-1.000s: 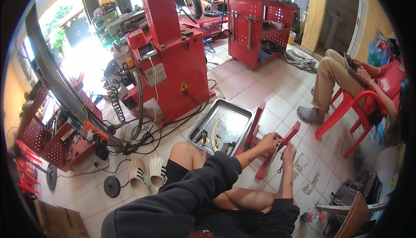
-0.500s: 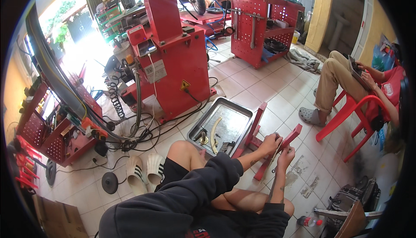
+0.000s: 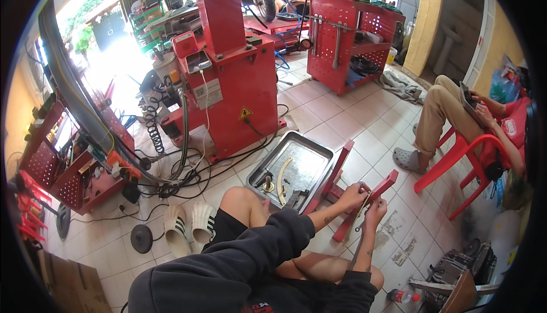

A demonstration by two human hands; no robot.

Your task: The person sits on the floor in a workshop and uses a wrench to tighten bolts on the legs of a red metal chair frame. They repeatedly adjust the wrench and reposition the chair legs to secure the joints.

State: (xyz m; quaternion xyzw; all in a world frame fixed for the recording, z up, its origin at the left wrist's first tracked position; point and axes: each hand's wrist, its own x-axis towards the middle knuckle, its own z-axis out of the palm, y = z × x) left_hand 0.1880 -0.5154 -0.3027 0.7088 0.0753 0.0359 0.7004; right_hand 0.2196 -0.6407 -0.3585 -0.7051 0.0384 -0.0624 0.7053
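Note:
In front of me on the tiles stands a red metal stand (image 3: 384, 183) with an upright bar and a long foot. My left hand (image 3: 354, 195) is closed at its bar, fingers pinched together on something too small to make out. Just right of it, my right hand (image 3: 374, 212) is closed around a thin metal tool like a wrench (image 3: 358, 228), whose ringed end hangs below the fingers. Left of the stand lies a steel tray (image 3: 310, 142). It holds a curved tan strip (image 3: 281, 176), a brass-coloured fitting (image 3: 268, 186) and a dark metal block (image 3: 297, 197).
A large red machine (image 3: 242, 90) stands ahead, with cables (image 3: 188, 170) across the floor. At right, a person sits on a red chair (image 3: 464, 153). Farther back is a red tool cart (image 3: 325, 33). White clogs (image 3: 202, 222) lie left of my knee; a bottle (image 3: 403, 296) lies lower right.
My view has shifted slightly, so the surroundings sit a little differently. Both hands stay closed at the red stand, with only small finger movement. The seated person stays put.

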